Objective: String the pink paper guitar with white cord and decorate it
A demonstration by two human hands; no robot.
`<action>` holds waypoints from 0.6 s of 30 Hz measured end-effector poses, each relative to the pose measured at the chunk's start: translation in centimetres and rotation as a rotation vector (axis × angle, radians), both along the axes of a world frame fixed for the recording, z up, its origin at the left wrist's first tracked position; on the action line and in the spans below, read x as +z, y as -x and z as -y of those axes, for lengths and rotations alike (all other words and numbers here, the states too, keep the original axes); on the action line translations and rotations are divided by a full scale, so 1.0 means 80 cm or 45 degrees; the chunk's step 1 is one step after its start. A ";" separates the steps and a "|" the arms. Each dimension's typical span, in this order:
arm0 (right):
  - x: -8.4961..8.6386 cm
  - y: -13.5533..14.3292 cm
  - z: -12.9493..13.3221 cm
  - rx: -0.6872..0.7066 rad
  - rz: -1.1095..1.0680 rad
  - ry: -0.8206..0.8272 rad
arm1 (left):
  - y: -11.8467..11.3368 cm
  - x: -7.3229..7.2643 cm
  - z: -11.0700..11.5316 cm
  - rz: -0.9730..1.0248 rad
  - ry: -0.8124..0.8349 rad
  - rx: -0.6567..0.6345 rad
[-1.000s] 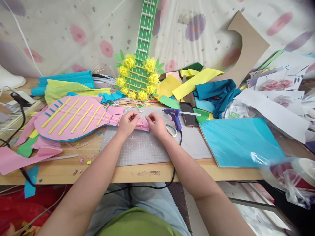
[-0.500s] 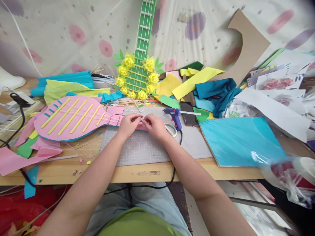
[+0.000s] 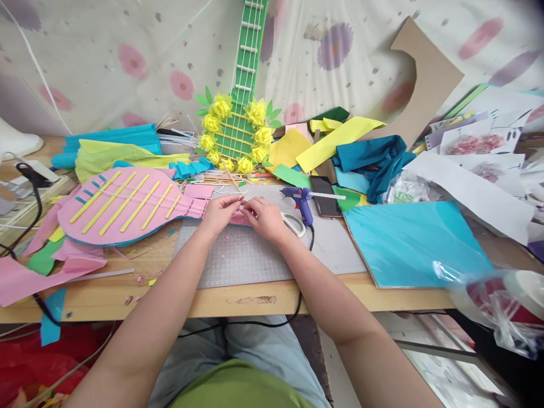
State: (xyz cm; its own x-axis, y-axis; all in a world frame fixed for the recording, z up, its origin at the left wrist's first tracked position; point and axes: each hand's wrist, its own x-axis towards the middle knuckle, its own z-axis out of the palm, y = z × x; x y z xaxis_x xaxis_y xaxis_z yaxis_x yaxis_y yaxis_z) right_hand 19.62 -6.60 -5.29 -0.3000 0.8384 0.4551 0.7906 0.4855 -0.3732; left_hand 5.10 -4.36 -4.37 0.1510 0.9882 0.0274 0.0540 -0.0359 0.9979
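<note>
A pink paper guitar [image 3: 138, 221] with yellow strips and white strings lies flat, its neck pointing right beneath both hands. My left hand [image 3: 219, 216] is over the neck, thumb and fingers pinched on the thin white string. Just to its right, my right hand [image 3: 266, 218] is also closed in a pinch near the string's end; its fingertips partly hide what they grip. Below the hands is a grey cutting mat [image 3: 246, 266]. A blue glue gun [image 3: 302, 205] with a white glue stick lies right of my right hand, near a white ring-shaped thing [image 3: 300, 230].
Behind stands a green paper guitar [image 3: 247, 68] with yellow flowers. A phone [image 3: 326, 195] lies beside the glue gun. To the right are a blue board [image 3: 416, 243] and crumpled paper. Pink scraps [image 3: 46, 277] lie left. A black cable [image 3: 301, 294] hangs over the front edge.
My hands have drawn slightly apart over the neck, the left fingers tilting up a little. The guitar and the glue gun stay in place.
</note>
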 end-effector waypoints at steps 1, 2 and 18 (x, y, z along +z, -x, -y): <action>0.001 0.000 0.001 0.007 0.000 0.004 | 0.000 -0.001 -0.001 -0.055 -0.046 0.021; 0.002 0.000 0.001 0.014 -0.002 0.010 | 0.001 -0.002 -0.001 -0.129 -0.110 0.043; 0.000 0.002 -0.001 -0.081 -0.379 -0.066 | 0.003 -0.002 0.004 -0.715 -0.473 -0.100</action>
State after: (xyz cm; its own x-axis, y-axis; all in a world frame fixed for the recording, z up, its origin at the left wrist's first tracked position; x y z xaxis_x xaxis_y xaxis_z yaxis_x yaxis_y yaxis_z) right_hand 19.46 -6.51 -5.26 -0.0951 0.8244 0.5579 0.6796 0.4633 -0.5688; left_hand 4.89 -4.70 -4.51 0.3127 0.9138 0.2593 0.5439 -0.3960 0.7398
